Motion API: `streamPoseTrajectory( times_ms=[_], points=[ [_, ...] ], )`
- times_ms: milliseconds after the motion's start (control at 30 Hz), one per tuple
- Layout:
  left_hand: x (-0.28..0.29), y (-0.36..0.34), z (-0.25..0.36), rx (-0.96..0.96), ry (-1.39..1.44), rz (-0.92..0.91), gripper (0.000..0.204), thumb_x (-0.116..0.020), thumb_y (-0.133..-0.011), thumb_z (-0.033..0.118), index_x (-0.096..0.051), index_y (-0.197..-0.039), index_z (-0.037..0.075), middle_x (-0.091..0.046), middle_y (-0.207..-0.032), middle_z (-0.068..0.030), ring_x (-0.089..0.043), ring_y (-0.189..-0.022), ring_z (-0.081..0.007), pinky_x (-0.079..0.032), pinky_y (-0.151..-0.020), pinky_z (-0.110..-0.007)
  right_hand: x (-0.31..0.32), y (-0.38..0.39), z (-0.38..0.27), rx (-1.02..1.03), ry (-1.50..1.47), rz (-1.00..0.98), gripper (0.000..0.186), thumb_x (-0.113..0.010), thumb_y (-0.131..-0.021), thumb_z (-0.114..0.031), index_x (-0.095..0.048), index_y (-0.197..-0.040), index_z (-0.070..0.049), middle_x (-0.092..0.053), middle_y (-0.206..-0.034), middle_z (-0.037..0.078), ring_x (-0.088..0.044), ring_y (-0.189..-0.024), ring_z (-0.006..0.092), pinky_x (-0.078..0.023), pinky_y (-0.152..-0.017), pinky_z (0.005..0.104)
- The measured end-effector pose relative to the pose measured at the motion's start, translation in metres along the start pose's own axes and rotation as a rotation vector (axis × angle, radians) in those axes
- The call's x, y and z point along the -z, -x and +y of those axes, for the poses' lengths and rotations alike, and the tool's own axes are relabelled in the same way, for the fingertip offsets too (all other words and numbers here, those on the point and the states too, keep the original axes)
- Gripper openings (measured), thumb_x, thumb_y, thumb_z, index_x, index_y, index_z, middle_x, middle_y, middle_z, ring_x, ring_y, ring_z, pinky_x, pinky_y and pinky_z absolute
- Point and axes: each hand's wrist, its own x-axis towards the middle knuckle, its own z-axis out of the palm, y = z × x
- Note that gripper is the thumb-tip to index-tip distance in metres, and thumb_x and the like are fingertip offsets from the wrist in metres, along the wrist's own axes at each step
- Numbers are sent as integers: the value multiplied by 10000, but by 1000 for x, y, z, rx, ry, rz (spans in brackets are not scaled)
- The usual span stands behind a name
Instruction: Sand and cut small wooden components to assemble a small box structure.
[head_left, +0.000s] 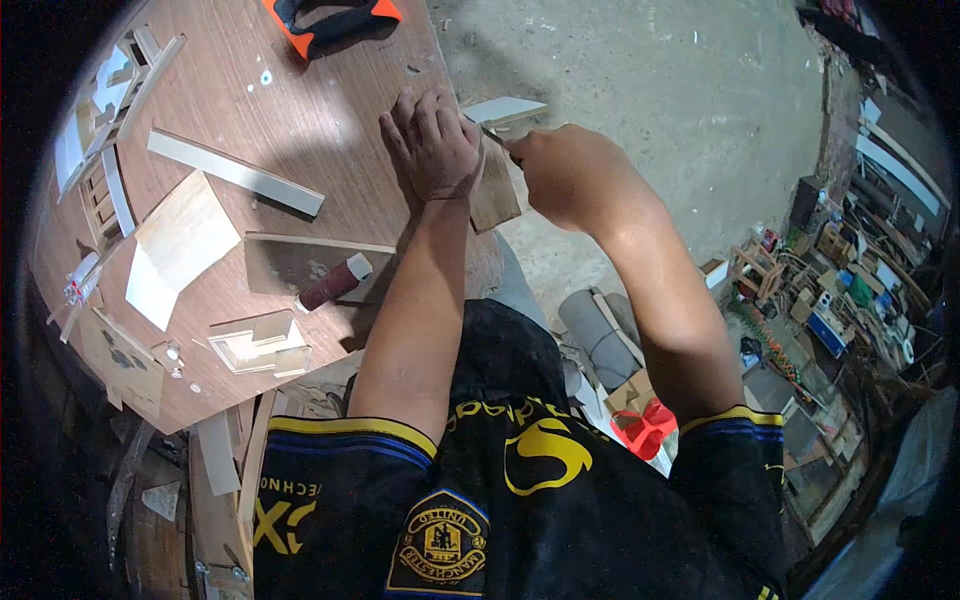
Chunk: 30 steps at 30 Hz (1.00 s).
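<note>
My left hand (432, 145) lies palm down near the right edge of the brown table, fingers extended. It presses on or beside a brown wood piece (497, 200) that sticks out past that edge. A pale strip of board (505, 109) also juts over the edge, just beyond the hand. My right hand (568, 178) is closed, off the table's edge, around a slim dark tool (493, 134). The tool's thin end reaches to the side of my left hand. Its handle is hidden in my fist, so its exact kind cannot be made out.
On the table (350, 110) lie an orange-and-black handle (335, 22), a pale wood strip (236, 172), a white-faced board (185, 245), a dark red bottle (335, 282) with a white cap and a small wooden assembly (262, 343). Clutter (830, 290) fills the floor at right.
</note>
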Motion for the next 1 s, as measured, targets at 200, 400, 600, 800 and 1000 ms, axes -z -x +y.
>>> streamPoseTrajectory(
  times_ms=[200,400,600,800,1000],
  points=[
    [2,0,3,1,-2,-38,203,-601,-811,186,-616,-973,66,-534,-1226,-44,-425,-1293,-299,-212,-1122,-558,-31,-16,6,-7,-18,103,324,-493,-824,-52,-680,-1078,-124,-698,-939,171,-681,-866,357,-554,-740,461],
    [-1,-1,0,3,-34,17,195,-596,-814,188,-613,-965,67,-528,-1233,-43,-432,-1284,-299,-246,-1116,-542,2,4,6,104,66,89,314,-489,-817,-44,-683,-1061,-89,-701,-931,172,-684,-879,342,-556,-751,449],
    [2,0,1,-6,-7,34,196,-595,-817,187,-616,-972,68,-526,-1205,-55,-440,-1274,-299,-270,-1103,-553,-10,-1,-4,-4,30,83,307,-478,-828,-44,-697,-1037,-95,-702,-947,172,-682,-898,339,-554,-759,444],
    [3,-2,0,-15,-33,22,199,-588,-824,203,-619,-971,72,-528,-1195,-53,-450,-1258,-297,-291,-1093,-545,-35,-19,6,-7,-50,176,302,-480,-833,-70,-684,-1053,-101,-700,-924,182,-684,-874,352,-549,-750,457],
    [3,-2,-1,3,-68,7,193,-574,-827,208,-616,-953,68,-535,-1195,-46,-454,-1255,-295,-301,-1088,-531,-11,-4,4,68,-42,129,266,-498,-808,-57,-686,-994,-79,-700,-911,181,-684,-854,360,-547,-742,463]
  ],
)
